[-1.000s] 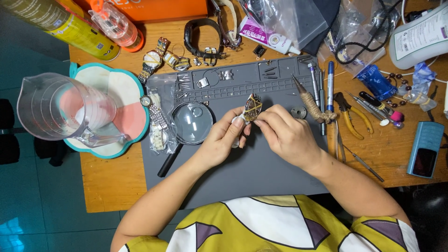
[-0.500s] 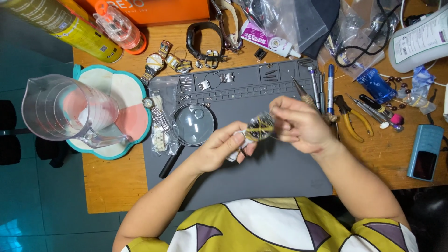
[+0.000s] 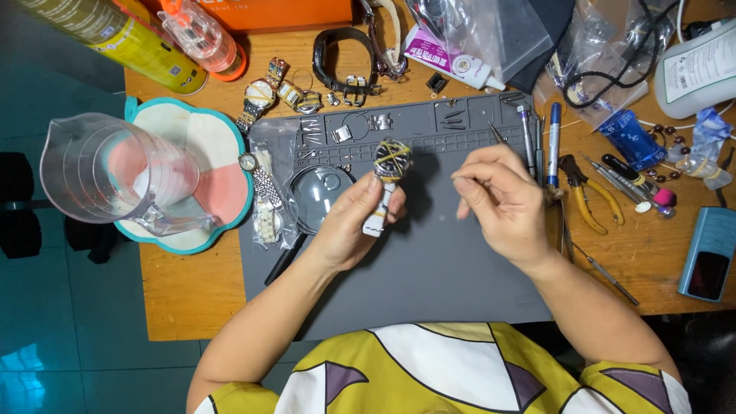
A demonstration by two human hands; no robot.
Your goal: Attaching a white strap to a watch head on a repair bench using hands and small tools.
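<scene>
The left hand (image 3: 349,230) is closed around a wristwatch (image 3: 387,172), holding it by its pale strap so that the dark case with yellow bands over it stands above the grey work mat (image 3: 429,268), near the mat's far edge. The right hand (image 3: 502,203) hovers just beside the watch, apart from it, with thumb and forefinger pinched together; whether something small is between them I cannot tell. A magnifying glass (image 3: 318,195) lies on the mat's left side, close to the left hand. A clear measuring jug (image 3: 115,172) stands at the table's left edge, and yellow-handled pliers (image 3: 586,195) lie towards the right edge.
</scene>
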